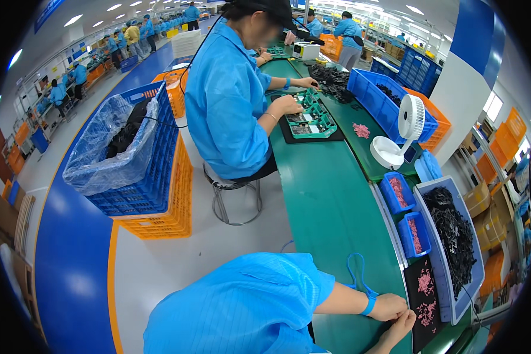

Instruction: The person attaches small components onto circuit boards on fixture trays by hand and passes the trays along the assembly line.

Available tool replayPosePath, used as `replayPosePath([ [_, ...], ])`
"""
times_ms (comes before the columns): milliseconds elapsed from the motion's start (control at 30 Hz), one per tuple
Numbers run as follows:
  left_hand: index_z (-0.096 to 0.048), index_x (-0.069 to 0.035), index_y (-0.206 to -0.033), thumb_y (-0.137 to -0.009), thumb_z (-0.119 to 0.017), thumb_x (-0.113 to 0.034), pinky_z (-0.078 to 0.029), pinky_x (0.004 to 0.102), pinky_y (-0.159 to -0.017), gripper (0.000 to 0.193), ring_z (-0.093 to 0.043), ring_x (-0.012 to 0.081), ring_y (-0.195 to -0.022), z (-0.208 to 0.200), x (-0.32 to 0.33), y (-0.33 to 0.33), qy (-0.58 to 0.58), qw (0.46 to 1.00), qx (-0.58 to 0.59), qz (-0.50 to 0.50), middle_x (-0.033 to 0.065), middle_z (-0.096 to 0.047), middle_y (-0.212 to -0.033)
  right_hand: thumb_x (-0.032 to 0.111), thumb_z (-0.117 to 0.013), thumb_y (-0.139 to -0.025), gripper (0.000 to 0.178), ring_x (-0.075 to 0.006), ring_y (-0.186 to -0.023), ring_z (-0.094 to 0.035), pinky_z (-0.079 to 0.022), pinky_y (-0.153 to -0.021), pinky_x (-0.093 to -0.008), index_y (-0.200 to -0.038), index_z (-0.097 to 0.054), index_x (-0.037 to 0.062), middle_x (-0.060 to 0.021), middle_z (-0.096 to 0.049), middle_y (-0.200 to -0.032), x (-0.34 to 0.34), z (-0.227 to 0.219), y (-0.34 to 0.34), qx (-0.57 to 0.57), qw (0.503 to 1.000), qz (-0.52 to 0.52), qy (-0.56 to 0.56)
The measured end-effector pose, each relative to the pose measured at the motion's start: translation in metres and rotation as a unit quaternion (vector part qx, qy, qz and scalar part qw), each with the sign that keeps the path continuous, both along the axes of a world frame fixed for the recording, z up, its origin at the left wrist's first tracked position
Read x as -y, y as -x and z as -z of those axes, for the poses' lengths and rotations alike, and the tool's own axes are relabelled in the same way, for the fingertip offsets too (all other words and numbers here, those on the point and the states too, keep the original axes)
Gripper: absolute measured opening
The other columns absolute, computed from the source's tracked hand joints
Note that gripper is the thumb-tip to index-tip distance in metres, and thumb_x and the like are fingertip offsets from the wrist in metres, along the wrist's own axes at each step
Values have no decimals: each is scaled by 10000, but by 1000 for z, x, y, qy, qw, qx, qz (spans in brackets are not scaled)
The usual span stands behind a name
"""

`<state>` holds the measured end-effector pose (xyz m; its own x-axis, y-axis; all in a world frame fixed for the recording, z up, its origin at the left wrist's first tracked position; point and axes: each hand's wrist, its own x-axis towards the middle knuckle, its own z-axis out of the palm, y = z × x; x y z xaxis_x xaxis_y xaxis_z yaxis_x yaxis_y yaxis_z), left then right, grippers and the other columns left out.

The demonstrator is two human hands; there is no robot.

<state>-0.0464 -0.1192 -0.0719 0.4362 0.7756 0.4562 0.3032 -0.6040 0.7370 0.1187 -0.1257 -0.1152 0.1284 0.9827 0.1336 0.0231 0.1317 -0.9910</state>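
My left hand, with a blue wrist strap and its cord above the wrist, meets my right hand over the green work surface. The fingertips of both are pinched together at the edge of a black mat. Anything between them is too small to make out. On that mat lie two loose piles of small pink parts. Beyond it stand two small blue bins of pink pieces, beside a large grey-blue tray heaped with black parts.
A co-worker in blue sits ahead, hands at a green fixture. A white fan and a long blue bin stand on the right. Stacked blue and orange crates and a stool are on the left.
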Motion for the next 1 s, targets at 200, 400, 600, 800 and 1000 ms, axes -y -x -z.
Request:
replayPosePath([
  [200,-572,-33,-616,-687,-654,-104,-464,451,-643,129,-591,337,-776,6,-3,-5,23,1000,2,17,133,-589,-753,218,-473,-997,185,-78,-754,-506,-427,-629,-218,-969,-473,34,-17,-525,-853,-4,2,-8,17,1000,-8,13],
  [400,-561,-30,-606,-686,-651,-90,-463,464,-639,135,-586,359,-761,1,-2,-4,33,999,-15,23,155,-588,-751,168,-596,-935,212,-188,-823,-562,-480,-727,-310,-1026,-553,-18,-102,-607,-926,11,-14,5,58,997,57,0],
  [600,-577,-44,-640,-696,-648,-97,-464,461,-660,104,-585,349,-788,8,-6,-5,22,999,-23,23,144,-588,-778,187,-592,-938,226,-186,-840,-559,-475,-746,-308,-1032,-556,-14,-97,-603,-938,13,-22,12,58,996,57,28],
  [800,-581,-55,-664,-703,-654,-105,-466,451,-685,97,-582,329,-821,5,-5,-5,20,999,-31,26,125,-583,-808,209,-589,-938,243,-187,-850,-551,-469,-755,-309,-1025,-558,-16,-97,-600,-941,14,-24,11,84,994,68,22],
  [1000,-581,-51,-657,-701,-655,-103,-466,450,-669,100,-586,335,-797,7,-4,-7,11,1000,-19,12,128,-587,-797,222,-576,-945,261,-189,-858,-549,-465,-769,-309,-1020,-562,-27,-106,-600,-947,20,-37,22,96,992,73,33],
])
